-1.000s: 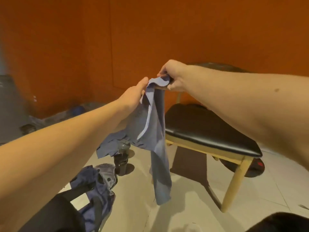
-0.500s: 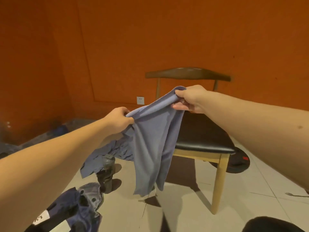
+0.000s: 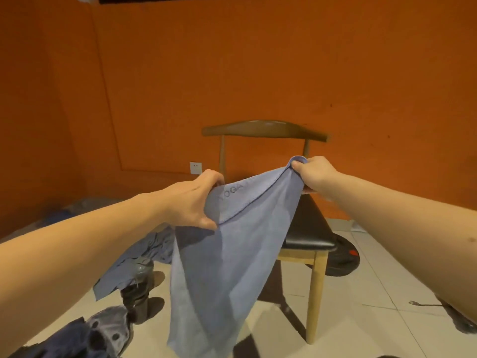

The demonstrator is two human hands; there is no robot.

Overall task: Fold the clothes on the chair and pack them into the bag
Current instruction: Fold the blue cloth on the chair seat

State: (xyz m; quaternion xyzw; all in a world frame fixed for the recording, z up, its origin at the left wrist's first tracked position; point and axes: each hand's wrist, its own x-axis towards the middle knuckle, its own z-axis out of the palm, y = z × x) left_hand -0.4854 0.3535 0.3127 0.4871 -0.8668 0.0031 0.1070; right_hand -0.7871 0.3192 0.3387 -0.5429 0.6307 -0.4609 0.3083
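Blue cloth (image 3: 227, 267) hangs before the chair (image 3: 309, 228), spread between both hands. Left hand (image 3: 191, 200) curls round one top corner; right hand (image 3: 313, 174) pinches the other. Risk: a slack pinch may drop a corner onto the floor (image 3: 361, 319).

The cloth (image 3: 224, 267) is a plain blue-grey, with darker YOGA lettering along its top edge. The chair (image 3: 307, 228) has a black seat, pale wooden legs and a dark brown backrest. Behind it the wall (image 3: 258, 60) is orange, the socket (image 3: 195, 167) white, the floor (image 3: 361, 319) off-white tile.
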